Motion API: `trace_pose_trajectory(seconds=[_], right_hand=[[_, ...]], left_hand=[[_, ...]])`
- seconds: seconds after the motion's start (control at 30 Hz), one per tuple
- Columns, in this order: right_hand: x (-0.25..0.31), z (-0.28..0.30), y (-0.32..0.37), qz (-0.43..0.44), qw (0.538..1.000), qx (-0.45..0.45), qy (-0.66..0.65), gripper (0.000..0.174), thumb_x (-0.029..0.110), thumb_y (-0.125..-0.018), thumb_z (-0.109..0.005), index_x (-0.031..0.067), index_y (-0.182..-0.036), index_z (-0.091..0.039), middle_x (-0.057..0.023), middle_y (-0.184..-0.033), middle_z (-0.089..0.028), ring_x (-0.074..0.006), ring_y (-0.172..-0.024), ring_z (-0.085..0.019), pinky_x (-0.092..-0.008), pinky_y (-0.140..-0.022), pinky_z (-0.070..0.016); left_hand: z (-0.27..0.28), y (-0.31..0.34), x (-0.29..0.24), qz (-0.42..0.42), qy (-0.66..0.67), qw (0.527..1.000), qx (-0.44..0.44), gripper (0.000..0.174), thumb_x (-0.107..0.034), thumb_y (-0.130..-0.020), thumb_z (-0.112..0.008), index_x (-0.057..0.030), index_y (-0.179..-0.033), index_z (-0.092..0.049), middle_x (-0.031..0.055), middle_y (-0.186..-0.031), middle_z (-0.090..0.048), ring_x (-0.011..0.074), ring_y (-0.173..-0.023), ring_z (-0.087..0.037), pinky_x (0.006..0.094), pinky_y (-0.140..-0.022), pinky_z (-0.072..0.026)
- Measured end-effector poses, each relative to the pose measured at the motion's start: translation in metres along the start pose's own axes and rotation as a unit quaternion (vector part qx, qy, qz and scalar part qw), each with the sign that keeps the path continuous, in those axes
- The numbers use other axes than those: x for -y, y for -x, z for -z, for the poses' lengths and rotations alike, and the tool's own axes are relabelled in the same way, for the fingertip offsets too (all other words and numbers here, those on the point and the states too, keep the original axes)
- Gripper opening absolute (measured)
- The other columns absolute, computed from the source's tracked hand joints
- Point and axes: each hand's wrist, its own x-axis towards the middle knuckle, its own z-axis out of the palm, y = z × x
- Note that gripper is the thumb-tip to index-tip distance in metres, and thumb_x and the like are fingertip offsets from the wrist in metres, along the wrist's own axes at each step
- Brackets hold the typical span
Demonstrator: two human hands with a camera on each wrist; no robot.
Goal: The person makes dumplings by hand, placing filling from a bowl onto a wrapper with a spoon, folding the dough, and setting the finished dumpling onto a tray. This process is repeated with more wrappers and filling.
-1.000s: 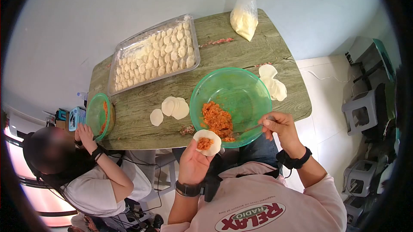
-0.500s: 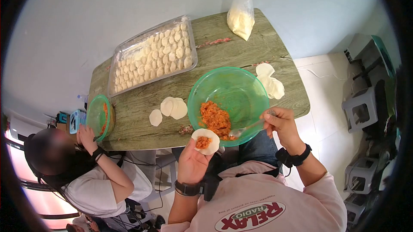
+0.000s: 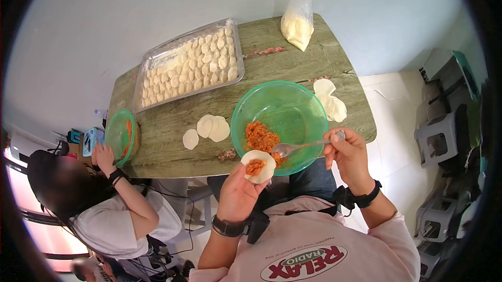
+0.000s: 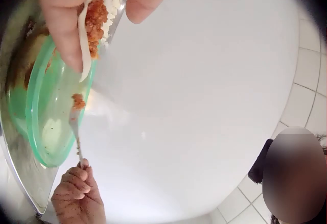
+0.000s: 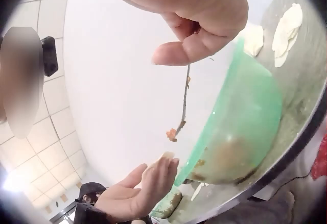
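A round dumpling wrapper (image 3: 267,165) with orange-red filling (image 3: 255,167) on it lies across the fingers of my left hand (image 3: 238,198). The thumb stands apart from the wrapper in the left wrist view. My right hand (image 3: 347,155) pinches the handle of a metal spoon (image 3: 303,146) between thumb and fingers. A bit of filling (image 4: 78,101) clings to the spoon's tip, which is close to the wrapper and over the green bowl (image 3: 303,104). More filling (image 3: 260,136) is heaped on the bowl's near-left side.
A metal tray (image 3: 241,67) of dumplings stands at the back left. Loose wrappers (image 3: 212,128) lie left of the bowl, and others (image 3: 330,101) lie right. A plastic bag (image 3: 297,28) stands at the back. At left, another person (image 3: 130,209) sits by a second green bowl (image 3: 119,141).
The spoon's tip has come up from the near side of the bowl and now shows over the filling. My left hand with the wrapper has shifted slightly right and up.
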Motion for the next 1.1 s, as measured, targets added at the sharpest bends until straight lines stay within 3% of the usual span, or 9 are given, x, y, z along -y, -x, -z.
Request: trace_pose_trajectory(seconds=[0.13,0.2,0.43,0.5,0.83,0.93,1.03,1.1], right_hand=[[-0.002,-0.010,0.016,0.085,0.991,0.046,0.095,0.016,0.012,-0.089,-0.058,-0.0024,-0.095,-0.061,-0.0089,-0.073,-0.061,-0.0144,-0.055,-0.060,-0.0241,-0.051,-0.0480],[-0.002,-0.012,0.018,0.242,0.916,0.141,0.289,0.015,0.011,-0.087,-0.060,-0.0028,-0.090,-0.064,-0.0118,-0.076,-0.062,-0.0167,-0.054,-0.060,-0.0236,-0.049,-0.0466],[0.008,-0.010,0.023,0.274,0.906,0.145,0.288,0.012,0.006,-0.086,-0.060,0.0019,-0.095,-0.066,-0.0090,-0.082,-0.063,-0.0141,-0.062,-0.061,-0.0249,-0.056,-0.0480],[0.010,-0.011,0.021,0.291,0.868,0.193,0.352,0.013,0.004,-0.084,-0.061,0.0017,-0.096,-0.067,-0.0096,-0.082,-0.062,-0.0150,-0.065,-0.061,-0.0247,-0.057,-0.0488],[0.010,-0.016,0.023,0.283,0.861,0.206,0.368,0.014,0.004,-0.082,-0.062,0.0025,-0.095,-0.067,-0.0098,-0.080,-0.062,-0.0170,-0.066,-0.061,-0.0250,-0.058,-0.0488],[0.011,-0.014,0.023,0.270,0.889,0.148,0.337,0.013,0.004,-0.081,-0.063,0.0023,-0.094,-0.066,-0.0095,-0.080,-0.061,-0.0175,-0.066,-0.061,-0.0254,-0.057,-0.0468],[0.007,-0.019,0.018,0.280,0.875,0.110,0.380,0.012,0.004,-0.081,-0.064,0.0027,-0.093,-0.065,-0.0094,-0.077,-0.060,-0.0200,-0.064,-0.059,-0.0271,-0.055,-0.0441],[0.001,-0.024,0.011,0.316,0.819,0.128,0.461,0.014,0.005,-0.079,-0.063,0.0024,-0.093,-0.064,-0.0103,-0.075,-0.057,-0.0236,-0.063,-0.057,-0.0311,-0.054,-0.0430]], left_hand=[[-0.013,-0.003,0.002,0.020,0.002,0.999,0.028,0.044,-0.026,-0.098,-0.039,0.0011,-0.132,-0.036,0.0152,-0.133,-0.045,0.0268,-0.123,-0.045,0.0416,-0.104,-0.0376],[-0.017,-0.003,0.002,0.040,0.004,0.998,0.049,0.046,-0.027,-0.098,-0.039,0.0016,-0.134,-0.034,0.0156,-0.134,-0.044,0.0270,-0.125,-0.044,0.0412,-0.105,-0.0367],[-0.018,-0.003,0.001,0.029,0.005,0.999,0.036,0.046,-0.026,-0.098,-0.039,0.0032,-0.133,-0.034,0.0163,-0.133,-0.044,0.0272,-0.124,-0.044,0.0409,-0.104,-0.0371],[-0.020,-0.003,0.000,0.034,0.006,0.998,0.051,0.045,-0.025,-0.098,-0.039,0.0035,-0.132,-0.035,0.0161,-0.132,-0.045,0.0269,-0.123,-0.045,0.0408,-0.104,-0.0372],[-0.016,-0.005,0.003,0.021,0.003,0.998,0.056,0.044,-0.024,-0.097,-0.039,0.0041,-0.131,-0.036,0.0154,-0.131,-0.046,0.0263,-0.121,-0.047,0.0416,-0.103,-0.0378],[-0.008,-0.003,0.003,-0.003,-0.013,0.999,0.030,0.043,-0.023,-0.097,-0.040,0.0044,-0.130,-0.037,0.0153,-0.131,-0.047,0.0264,-0.121,-0.047,0.0419,-0.103,-0.0379],[0.005,0.004,-0.002,-0.030,-0.019,0.999,0.016,0.042,-0.023,-0.097,-0.040,0.0045,-0.129,-0.039,0.0157,-0.130,-0.047,0.0269,-0.121,-0.047,0.0425,-0.103,-0.0377],[0.007,0.008,-0.005,-0.069,-0.015,0.997,-0.015,0.042,-0.022,-0.097,-0.039,0.0046,-0.129,-0.039,0.0159,-0.130,-0.048,0.0272,-0.122,-0.046,0.0425,-0.103,-0.0370]])
